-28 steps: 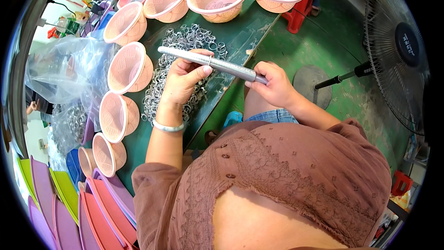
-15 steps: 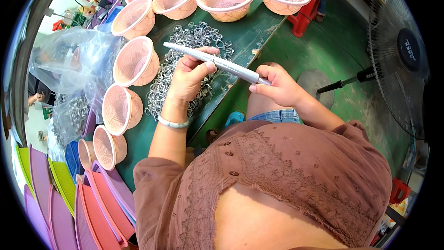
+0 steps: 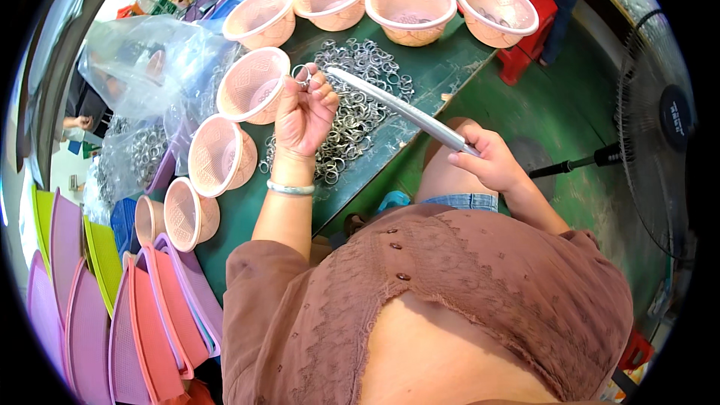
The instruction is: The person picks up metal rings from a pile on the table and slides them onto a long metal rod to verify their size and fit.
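Observation:
Between the thumb and fingers of my left hand point(image 3: 307, 120) is a silver ring point(image 3: 303, 76), raised beside one of the peach baskets point(image 3: 253, 86). My right hand point(image 3: 489, 157) grips the thick end of a tapered metal ring mandrel point(image 3: 405, 111). The mandrel slants up to the left, its thin tip close to my left fingers but apart from the ring. Beneath them, a heap of silver rings point(image 3: 360, 124) is spread on the green table point(image 3: 244, 229). Several peach baskets curve around the heap, and a few rings lie in the far right basket point(image 3: 498, 13).
Clear plastic bags point(image 3: 150, 67) lie left of the baskets, one with more rings. Stacked coloured baskets point(image 3: 150, 322) stand at lower left. A black fan point(image 3: 660, 120) is at the right. Beside a red stool point(image 3: 529, 26) another person's leg point(image 3: 564, 0) shows.
The ring has come off the mandrel and is now held in my left fingers, away to the left. My right hand has moved slightly right and down with the mandrel. The view has shifted.

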